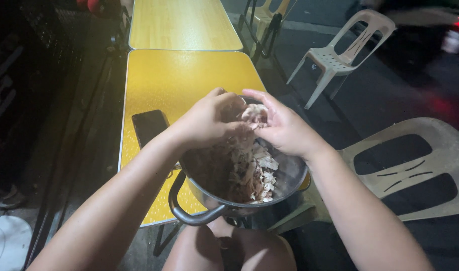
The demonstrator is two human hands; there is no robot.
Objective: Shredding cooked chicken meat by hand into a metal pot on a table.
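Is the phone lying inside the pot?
No, the phone lies flat on the yellow table, left of the pot, which holds only shredded meat.

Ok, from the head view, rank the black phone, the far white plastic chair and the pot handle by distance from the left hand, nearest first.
From the left hand:
1. Black phone, just to its left on the yellow table.
2. Pot handle, below it at the table's near edge.
3. White plastic chair, far upper right on the pavement.
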